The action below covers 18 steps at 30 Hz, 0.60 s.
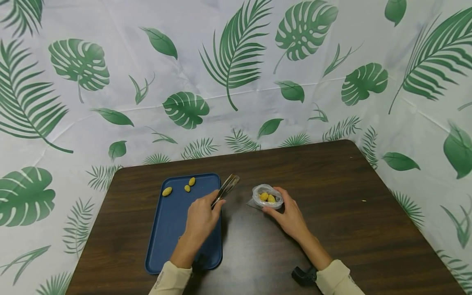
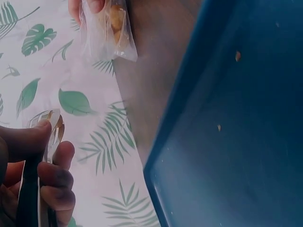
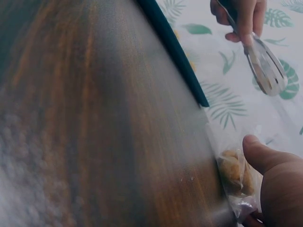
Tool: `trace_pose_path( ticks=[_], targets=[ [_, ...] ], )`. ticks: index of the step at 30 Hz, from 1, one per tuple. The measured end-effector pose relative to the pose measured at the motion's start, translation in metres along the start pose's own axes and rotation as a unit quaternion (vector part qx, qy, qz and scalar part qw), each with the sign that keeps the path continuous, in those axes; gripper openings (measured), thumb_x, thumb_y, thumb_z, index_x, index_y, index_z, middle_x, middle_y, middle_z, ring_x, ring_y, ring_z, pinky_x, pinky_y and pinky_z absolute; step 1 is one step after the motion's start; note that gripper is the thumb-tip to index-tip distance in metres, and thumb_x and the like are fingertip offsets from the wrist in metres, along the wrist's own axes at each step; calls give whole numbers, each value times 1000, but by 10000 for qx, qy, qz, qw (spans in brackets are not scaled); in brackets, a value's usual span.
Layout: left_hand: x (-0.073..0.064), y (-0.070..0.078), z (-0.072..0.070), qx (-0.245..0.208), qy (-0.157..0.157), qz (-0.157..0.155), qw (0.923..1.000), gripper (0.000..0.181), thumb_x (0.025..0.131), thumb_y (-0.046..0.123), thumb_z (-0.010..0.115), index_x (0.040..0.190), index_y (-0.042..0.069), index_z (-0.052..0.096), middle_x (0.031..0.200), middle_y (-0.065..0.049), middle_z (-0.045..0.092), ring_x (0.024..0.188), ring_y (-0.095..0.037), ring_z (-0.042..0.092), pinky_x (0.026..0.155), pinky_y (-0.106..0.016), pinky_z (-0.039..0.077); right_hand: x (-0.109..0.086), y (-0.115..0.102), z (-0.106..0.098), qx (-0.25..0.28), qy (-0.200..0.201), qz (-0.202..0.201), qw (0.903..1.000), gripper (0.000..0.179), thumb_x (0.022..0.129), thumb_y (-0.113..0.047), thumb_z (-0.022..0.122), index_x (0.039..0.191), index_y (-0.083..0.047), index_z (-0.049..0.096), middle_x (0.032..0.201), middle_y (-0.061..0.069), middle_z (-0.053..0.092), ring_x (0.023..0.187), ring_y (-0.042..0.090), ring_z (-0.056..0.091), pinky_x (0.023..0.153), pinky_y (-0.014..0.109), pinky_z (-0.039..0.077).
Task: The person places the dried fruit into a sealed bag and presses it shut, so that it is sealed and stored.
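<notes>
Above the right edge of the blue tray (image 1: 184,229), my left hand (image 1: 203,211) grips metal tongs (image 1: 229,184), slotted ends pointing away to the right. No piece plainly shows between those ends. My right hand (image 1: 293,215) holds a clear plastic bag (image 3: 246,205) by its side, thumb and fingers around it. The bag stands on the table with its mouth open upward. Inside lie yellow-brown oval pieces (image 1: 267,198); their exact kind is unclear. At the tray's far end lie three more: one piece (image 1: 167,191) at the left, two close together (image 1: 189,184).
The dark wood table (image 1: 332,176) reaches back to a white leaf-print cloth (image 1: 250,102). Small crumbs (image 2: 237,56) dot the tray. A black device (image 1: 304,275) sits at my right wrist. A tiny pale scrap (image 1: 364,200) lies on the table's right side.
</notes>
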<state>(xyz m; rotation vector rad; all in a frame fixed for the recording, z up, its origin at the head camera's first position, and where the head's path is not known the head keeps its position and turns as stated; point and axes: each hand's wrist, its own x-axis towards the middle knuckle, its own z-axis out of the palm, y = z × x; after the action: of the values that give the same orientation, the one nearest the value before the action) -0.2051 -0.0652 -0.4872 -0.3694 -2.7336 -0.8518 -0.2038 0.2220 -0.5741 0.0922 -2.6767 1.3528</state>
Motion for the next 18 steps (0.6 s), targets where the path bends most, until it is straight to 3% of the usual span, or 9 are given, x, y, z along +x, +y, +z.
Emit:
trace_pose_path(
  ticks=[7, 13, 18],
  targets=[
    [1, 4, 4, -25, -54, 111, 9999, 42, 96, 27, 74, 129, 2, 71, 114, -18, 77, 84, -30, 76, 74, -48, 60, 0, 0, 0, -19, -1, 47, 10000, 80, 86, -47, 82, 152, -23, 45, 151, 12, 57, 136, 45, 51, 106, 69, 40],
    [1, 7, 5, 20, -36, 175, 9998, 33, 94, 28, 75, 122, 10, 74, 95, -9, 79, 67, -21, 69, 62, -41, 55, 0, 0, 0, -40, -3, 55, 10000, 79, 87, -47, 82, 152, -23, 44, 151, 12, 56, 136, 45, 51, 105, 69, 40],
    [1, 9, 6, 60, -70, 225, 9997, 37, 95, 28, 75, 125, 7, 73, 105, -13, 79, 81, -28, 75, 70, -47, 59, 0, 0, 1, -12, 10, 0, 10000, 79, 87, -46, 82, 152, -22, 45, 150, 12, 57, 136, 45, 52, 105, 69, 39]
  ],
)
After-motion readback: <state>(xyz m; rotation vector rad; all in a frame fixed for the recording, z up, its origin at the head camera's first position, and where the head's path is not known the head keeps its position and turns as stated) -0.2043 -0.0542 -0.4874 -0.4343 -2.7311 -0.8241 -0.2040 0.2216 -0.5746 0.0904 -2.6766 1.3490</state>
